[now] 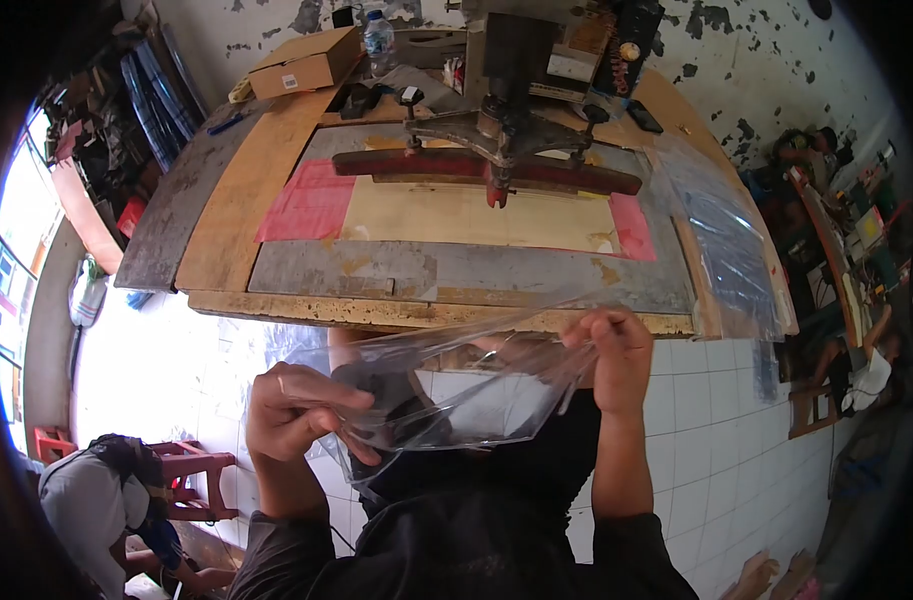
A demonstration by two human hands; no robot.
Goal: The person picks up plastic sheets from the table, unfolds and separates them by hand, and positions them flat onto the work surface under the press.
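A clear plastic sheet (476,410) is stretched in front of my body, below the front edge of the worktable (306,308). My left hand (301,412) grips its left end, with the fingers pointing inward and the plastic between them. At the other end, my right hand (613,355) has curled fingers pinching the bunched edge. The sheet is creased and shiny, and my lap shows through it. Beyond my hands, a press head with a red-edged bar (576,178) hangs over a pale yellow panel (456,215) with pink ends.
More clear plastic sheets (721,240) lie on the table's right side. A cardboard box (304,62), a water bottle (379,42) and a phone (644,116) rest toward the back. Other people sit at lower left and far right. A red stool (201,480) stands at left.
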